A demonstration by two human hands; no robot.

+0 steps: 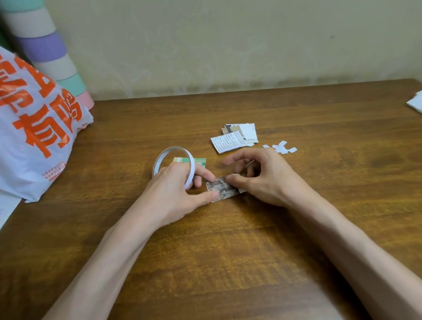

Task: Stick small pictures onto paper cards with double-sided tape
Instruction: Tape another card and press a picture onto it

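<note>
1. Flat on table (216,253): small picture (221,188).
2. Pinned at 9 o'clock edge by left hand (176,194) thumb; tape roll (191,168) looped over curled fingers.
3. Pinched at 3 o'clock edge by right hand (260,177) fingertips.

I am seeing a small picture (221,189) that is showing a mottled grey and brown pattern, and the table (218,266) is running in warm brown wood grain with darker streaks. The tape roll (174,164) is showing white outside and grey print inside the ring. A card (199,161) is peeking out green and yellow. The stack of cards (233,136) is showing white with grey lines of text, tan and black; the scraps (282,147) are looking plain white. The bag (11,119) is glaring white with big orange characters, and the striped tube (48,55) is banding purple, beige, mint and pink.
</note>
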